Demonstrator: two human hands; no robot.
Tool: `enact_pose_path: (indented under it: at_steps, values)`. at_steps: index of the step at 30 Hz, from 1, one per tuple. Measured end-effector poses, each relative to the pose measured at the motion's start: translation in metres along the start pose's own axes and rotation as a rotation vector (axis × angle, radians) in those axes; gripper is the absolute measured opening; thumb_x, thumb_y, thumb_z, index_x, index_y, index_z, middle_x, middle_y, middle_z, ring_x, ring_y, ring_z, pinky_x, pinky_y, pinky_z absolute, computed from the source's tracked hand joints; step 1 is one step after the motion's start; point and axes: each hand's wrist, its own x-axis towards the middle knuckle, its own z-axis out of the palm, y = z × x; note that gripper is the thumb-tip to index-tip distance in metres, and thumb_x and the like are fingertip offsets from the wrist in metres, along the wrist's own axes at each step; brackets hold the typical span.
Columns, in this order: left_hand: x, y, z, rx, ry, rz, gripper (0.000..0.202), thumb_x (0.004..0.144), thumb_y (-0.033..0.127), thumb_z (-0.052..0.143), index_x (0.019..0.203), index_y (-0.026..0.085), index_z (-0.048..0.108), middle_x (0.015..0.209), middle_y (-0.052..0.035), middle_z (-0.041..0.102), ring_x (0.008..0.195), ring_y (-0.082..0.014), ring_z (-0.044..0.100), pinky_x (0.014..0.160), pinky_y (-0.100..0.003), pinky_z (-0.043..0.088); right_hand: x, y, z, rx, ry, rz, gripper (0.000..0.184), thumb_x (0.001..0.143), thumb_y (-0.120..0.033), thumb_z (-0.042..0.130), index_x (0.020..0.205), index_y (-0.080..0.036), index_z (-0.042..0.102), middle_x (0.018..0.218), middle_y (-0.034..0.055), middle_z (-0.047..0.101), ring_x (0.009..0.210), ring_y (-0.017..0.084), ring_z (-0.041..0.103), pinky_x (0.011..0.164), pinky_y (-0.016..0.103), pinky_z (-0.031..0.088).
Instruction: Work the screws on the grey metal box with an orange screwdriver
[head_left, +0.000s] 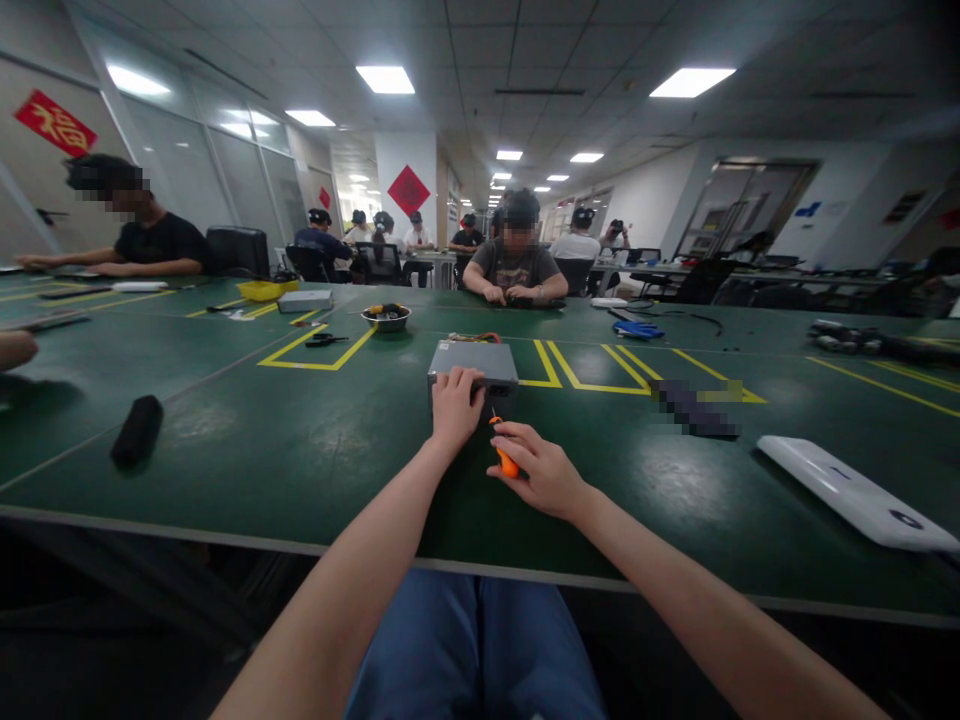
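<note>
One head view: green tabletop (285, 475) before you, marked with yellow tape (304, 365); ceiling lights (385, 80) lit, person (516, 268) seated opposite. Metal bowl (386, 326) farther off, black case (138, 432) to your left, white device (847, 490) to your right. Grey metal box (469, 356) sits on the tabletop, straight ahead of you. Your left hand (455, 405) lies over its front edge, fingers bent; cannot tell whether they grip. Your right hand (546, 468) is closed round an orange screwdriver (508, 464), tip near the box's front; contact unclear.

Arms (373, 560) outstretched, right fingers (525, 436) apparently curled
</note>
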Motion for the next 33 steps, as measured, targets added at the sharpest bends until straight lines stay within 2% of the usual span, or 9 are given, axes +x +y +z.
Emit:
enact_pose_path:
  at_steps: [3, 7, 10, 14, 17, 21, 26, 29, 33]
  values:
    - [0.0, 0.001, -0.001, 0.005, -0.007, -0.002, 0.018, 0.082, 0.022, 0.05, 0.1, 0.024, 0.055, 0.104, -0.003, 0.057, 0.095, -0.0223, 0.046, 0.083, -0.036, 0.038, -0.002, 0.002, 0.001, 0.067, 0.049, 0.044, 0.029, 0.085, -0.035, 0.053, 0.107, -0.019, 0.042, 0.119, 0.0148, 0.05, 0.1, 0.021, 0.059, 0.08, 0.034, 0.053]
    - [0.0, 0.002, -0.002, 0.008, -0.017, -0.009, 0.019, 0.082, 0.023, 0.05, 0.1, 0.024, 0.055, 0.105, -0.0034, 0.057, 0.096, -0.0226, 0.046, 0.083, -0.036, 0.038, 0.0, -0.003, -0.003, 0.062, -0.075, -0.004, 0.042, 0.086, -0.037, 0.05, 0.119, -0.016, 0.036, 0.126, 0.0187, 0.045, 0.11, 0.024, 0.053, 0.083, 0.036, 0.052]
    - [0.0, 0.002, -0.002, 0.005, -0.017, -0.013, 0.02, 0.082, 0.023, 0.05, 0.101, 0.024, 0.055, 0.105, -0.0033, 0.057, 0.097, -0.0227, 0.046, 0.084, -0.036, 0.038, 0.002, -0.006, -0.005, -0.038, -0.108, -0.065, 0.038, 0.089, -0.034, 0.046, 0.122, -0.017, 0.038, 0.127, 0.0191, 0.044, 0.109, 0.023, 0.054, 0.08, 0.034, 0.052]
    - [0.0, 0.003, -0.003, 0.008, -0.018, -0.02, 0.019, 0.081, 0.022, 0.051, 0.1, 0.024, 0.055, 0.105, -0.0035, 0.056, 0.097, -0.0226, 0.047, 0.084, -0.036, 0.038, 0.0, -0.001, -0.001, -0.072, 0.007, -0.075, 0.033, 0.084, -0.041, 0.055, 0.105, -0.017, 0.046, 0.12, 0.0181, 0.053, 0.099, 0.022, 0.06, 0.075, 0.031, 0.054]
    - [0.0, 0.002, -0.003, 0.007, -0.018, -0.016, 0.019, 0.081, 0.022, 0.051, 0.099, 0.024, 0.055, 0.106, -0.0034, 0.056, 0.097, -0.0223, 0.047, 0.084, -0.036, 0.038, -0.002, 0.003, 0.003, -0.012, 0.077, -0.02, 0.033, 0.081, -0.041, 0.059, 0.098, -0.018, 0.044, 0.118, 0.0181, 0.055, 0.101, 0.023, 0.06, 0.076, 0.032, 0.054]
    - [0.0, 0.001, -0.002, 0.007, -0.01, -0.011, 0.019, 0.081, 0.022, 0.051, 0.1, 0.024, 0.055, 0.106, -0.003, 0.056, 0.096, -0.0221, 0.047, 0.083, -0.036, 0.038, -0.001, 0.003, 0.002, -0.028, 0.068, -0.039, 0.027, 0.085, -0.033, 0.055, 0.104, -0.018, 0.042, 0.118, 0.0166, 0.055, 0.103, 0.022, 0.059, 0.077, 0.033, 0.054]
    - [0.0, 0.001, -0.003, 0.015, -0.02, -0.012, 0.019, 0.082, 0.023, 0.05, 0.101, 0.024, 0.055, 0.106, -0.0035, 0.056, 0.096, -0.0227, 0.047, 0.083, -0.036, 0.038, -0.004, 0.004, -0.011, -0.179, 0.103, -0.139, 0.025, 0.085, -0.021, 0.051, 0.11, -0.02, 0.046, 0.109, 0.0114, 0.061, 0.089, 0.019, 0.063, 0.072, 0.031, 0.054]
    - [0.0, 0.001, -0.003, 0.019, -0.014, -0.011, 0.019, 0.081, 0.022, 0.051, 0.1, 0.024, 0.055, 0.106, -0.0034, 0.056, 0.095, -0.0231, 0.047, 0.083, -0.036, 0.038, -0.009, 0.008, -0.019, -0.237, 0.156, -0.126, 0.026, 0.083, -0.019, 0.052, 0.109, -0.021, 0.05, 0.102, 0.0093, 0.062, 0.083, 0.018, 0.063, 0.07, 0.031, 0.053]
    - [0.0, 0.0, -0.002, 0.015, -0.017, -0.004, 0.02, 0.081, 0.022, 0.051, 0.101, 0.025, 0.054, 0.107, -0.0033, 0.056, 0.095, -0.023, 0.047, 0.082, -0.036, 0.038, -0.013, 0.013, -0.026, -0.238, 0.225, -0.071, 0.028, 0.084, -0.015, 0.051, 0.111, -0.023, 0.051, 0.107, 0.0085, 0.061, 0.086, 0.018, 0.062, 0.073, 0.031, 0.052]
